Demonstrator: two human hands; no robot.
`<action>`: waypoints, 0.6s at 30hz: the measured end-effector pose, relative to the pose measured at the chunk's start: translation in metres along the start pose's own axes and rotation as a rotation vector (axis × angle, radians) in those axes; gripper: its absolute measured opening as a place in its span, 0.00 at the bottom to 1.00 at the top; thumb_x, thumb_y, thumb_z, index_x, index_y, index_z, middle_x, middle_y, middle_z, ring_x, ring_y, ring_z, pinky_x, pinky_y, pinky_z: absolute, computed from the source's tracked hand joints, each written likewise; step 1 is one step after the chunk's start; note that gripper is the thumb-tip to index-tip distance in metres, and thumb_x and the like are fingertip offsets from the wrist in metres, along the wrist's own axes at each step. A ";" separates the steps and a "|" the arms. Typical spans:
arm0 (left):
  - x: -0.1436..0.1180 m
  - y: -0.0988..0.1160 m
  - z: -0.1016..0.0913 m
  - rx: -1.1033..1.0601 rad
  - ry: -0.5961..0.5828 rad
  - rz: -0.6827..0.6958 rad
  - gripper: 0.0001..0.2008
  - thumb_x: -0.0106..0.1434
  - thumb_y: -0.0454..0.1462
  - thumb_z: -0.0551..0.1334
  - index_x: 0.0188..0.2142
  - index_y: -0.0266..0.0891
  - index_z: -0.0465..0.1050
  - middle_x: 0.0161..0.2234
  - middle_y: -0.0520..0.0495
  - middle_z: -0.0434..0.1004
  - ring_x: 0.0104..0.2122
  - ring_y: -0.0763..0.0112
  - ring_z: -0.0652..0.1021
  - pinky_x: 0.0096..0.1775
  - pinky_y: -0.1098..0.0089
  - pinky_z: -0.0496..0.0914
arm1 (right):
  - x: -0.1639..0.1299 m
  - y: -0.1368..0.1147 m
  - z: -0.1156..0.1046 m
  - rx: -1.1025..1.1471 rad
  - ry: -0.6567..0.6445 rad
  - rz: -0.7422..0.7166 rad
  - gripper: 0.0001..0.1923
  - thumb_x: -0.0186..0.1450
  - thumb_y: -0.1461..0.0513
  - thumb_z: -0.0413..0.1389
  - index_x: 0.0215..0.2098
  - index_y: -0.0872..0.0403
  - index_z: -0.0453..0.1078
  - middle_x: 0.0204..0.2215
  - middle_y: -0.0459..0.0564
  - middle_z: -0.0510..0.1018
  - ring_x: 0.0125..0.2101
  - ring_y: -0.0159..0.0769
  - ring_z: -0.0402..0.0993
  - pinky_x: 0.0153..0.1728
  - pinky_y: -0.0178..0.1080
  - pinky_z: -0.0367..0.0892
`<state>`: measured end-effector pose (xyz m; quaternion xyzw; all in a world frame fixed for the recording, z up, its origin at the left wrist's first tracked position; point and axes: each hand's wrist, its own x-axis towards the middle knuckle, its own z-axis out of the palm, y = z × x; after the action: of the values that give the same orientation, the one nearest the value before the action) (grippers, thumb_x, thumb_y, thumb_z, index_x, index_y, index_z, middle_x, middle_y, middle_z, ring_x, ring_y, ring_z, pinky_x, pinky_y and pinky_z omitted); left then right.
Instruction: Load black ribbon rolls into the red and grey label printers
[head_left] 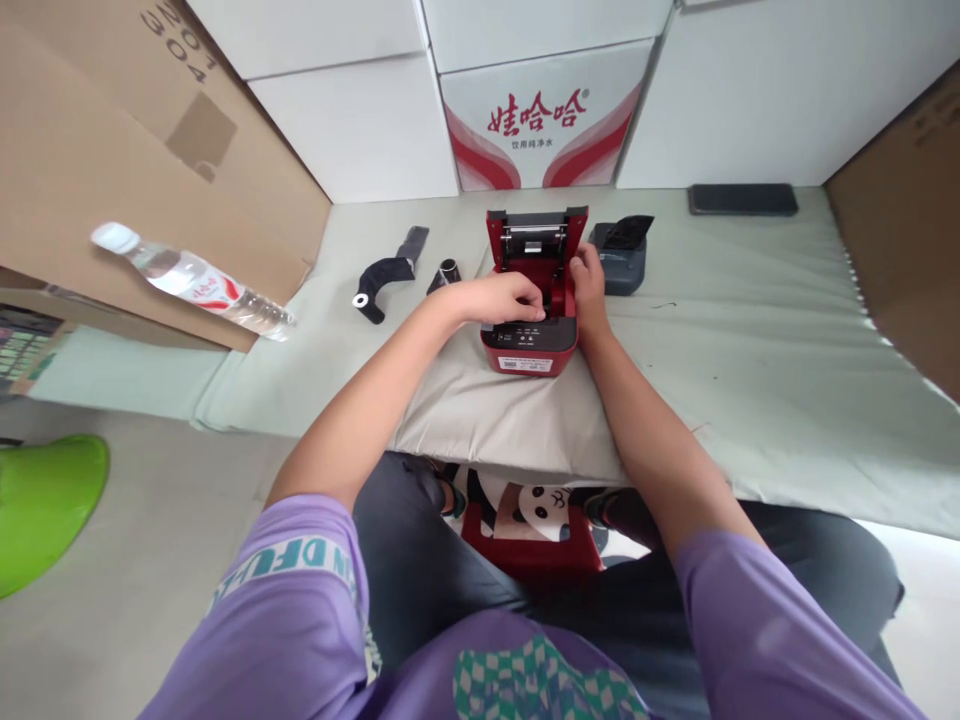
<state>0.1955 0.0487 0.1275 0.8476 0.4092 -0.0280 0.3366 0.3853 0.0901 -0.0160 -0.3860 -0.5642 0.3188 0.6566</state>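
A red and black label printer [529, 362] stands on the covered table with its lid [534, 240] raised. My left hand [506, 298] reaches over its front edge from the left, fingers bent and pressed together at the open bay. What those fingertips hold, if anything, is hidden. Against the printer's right wall, my right hand [589, 285] grips the side, thumb and fingers near the lid's hinge. Left of the printer lie a black curved strip on a white-cored roll [379, 280] and a small black roll [448, 272], partly behind my left wrist.
A dark grey box-shaped device [622, 270] with a black film piece on top sits right of the printer. Further right lies a black flat slab [742, 199]. A water bottle [202, 285] is at left. White cartons [540, 130] line the back; brown cartons [187, 120] flank both sides.
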 end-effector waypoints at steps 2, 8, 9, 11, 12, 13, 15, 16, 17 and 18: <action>-0.002 0.001 0.002 0.039 0.037 -0.008 0.14 0.69 0.45 0.59 0.41 0.40 0.82 0.43 0.46 0.88 0.44 0.64 0.82 0.49 0.67 0.72 | 0.000 -0.001 0.000 -0.014 -0.004 0.011 0.39 0.66 0.23 0.50 0.49 0.45 0.70 0.46 0.52 0.79 0.52 0.49 0.76 0.63 0.58 0.74; -0.008 0.008 0.004 0.054 0.071 -0.020 0.14 0.70 0.45 0.59 0.39 0.40 0.80 0.40 0.45 0.86 0.41 0.63 0.80 0.46 0.65 0.71 | -0.001 -0.001 0.000 0.010 -0.002 -0.004 0.40 0.64 0.22 0.53 0.47 0.45 0.70 0.47 0.51 0.81 0.52 0.50 0.78 0.63 0.57 0.74; -0.008 0.009 0.004 0.039 0.071 -0.022 0.14 0.69 0.45 0.60 0.40 0.40 0.81 0.40 0.45 0.86 0.41 0.63 0.79 0.46 0.65 0.71 | -0.001 0.000 -0.001 0.016 -0.004 -0.004 0.39 0.64 0.23 0.53 0.47 0.45 0.71 0.47 0.51 0.81 0.52 0.49 0.78 0.63 0.58 0.74; -0.007 0.010 0.004 0.006 0.070 -0.020 0.14 0.69 0.44 0.60 0.40 0.40 0.81 0.39 0.46 0.86 0.40 0.64 0.79 0.45 0.66 0.71 | -0.001 0.003 -0.002 0.020 -0.014 -0.003 0.38 0.65 0.24 0.54 0.48 0.45 0.71 0.48 0.51 0.81 0.53 0.49 0.78 0.63 0.58 0.74; -0.007 0.010 0.003 -0.008 0.069 -0.018 0.14 0.69 0.44 0.60 0.39 0.40 0.81 0.39 0.46 0.86 0.40 0.64 0.79 0.45 0.66 0.71 | -0.001 0.004 -0.002 0.022 -0.019 -0.006 0.37 0.66 0.24 0.54 0.48 0.45 0.71 0.48 0.51 0.81 0.53 0.49 0.79 0.63 0.58 0.74; -0.006 0.011 0.003 -0.017 0.068 -0.016 0.14 0.69 0.44 0.60 0.39 0.40 0.81 0.38 0.46 0.85 0.39 0.64 0.79 0.44 0.66 0.70 | -0.001 0.006 -0.003 0.027 -0.023 -0.011 0.37 0.66 0.25 0.54 0.49 0.45 0.71 0.48 0.51 0.81 0.53 0.49 0.79 0.63 0.58 0.75; -0.004 0.011 0.002 -0.016 0.060 -0.016 0.14 0.69 0.44 0.60 0.37 0.40 0.81 0.37 0.46 0.85 0.38 0.65 0.79 0.43 0.66 0.70 | -0.001 0.007 -0.003 0.039 -0.028 -0.024 0.36 0.67 0.26 0.55 0.49 0.45 0.71 0.47 0.50 0.81 0.53 0.49 0.79 0.63 0.59 0.75; -0.003 0.012 0.002 -0.009 0.053 -0.018 0.13 0.69 0.44 0.60 0.37 0.39 0.80 0.37 0.46 0.85 0.38 0.65 0.79 0.43 0.66 0.70 | -0.001 0.007 -0.003 0.042 -0.030 -0.027 0.36 0.67 0.26 0.55 0.49 0.45 0.71 0.47 0.50 0.81 0.53 0.49 0.79 0.63 0.59 0.75; -0.002 0.012 0.002 0.001 0.046 -0.021 0.13 0.69 0.44 0.59 0.37 0.40 0.80 0.37 0.46 0.85 0.38 0.65 0.79 0.43 0.66 0.70 | -0.001 0.006 -0.003 0.044 -0.032 -0.025 0.36 0.67 0.26 0.55 0.50 0.45 0.71 0.47 0.50 0.81 0.53 0.49 0.79 0.63 0.58 0.75; -0.001 0.013 0.001 0.014 0.041 -0.025 0.13 0.69 0.43 0.59 0.37 0.40 0.80 0.37 0.46 0.85 0.38 0.65 0.78 0.43 0.66 0.69 | -0.001 0.005 -0.002 0.045 -0.032 -0.018 0.37 0.66 0.26 0.55 0.49 0.45 0.71 0.47 0.51 0.81 0.52 0.49 0.80 0.62 0.58 0.75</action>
<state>0.2040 0.0415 0.1337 0.8451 0.4264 -0.0176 0.3219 0.3877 0.0918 -0.0211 -0.3607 -0.5707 0.3315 0.6590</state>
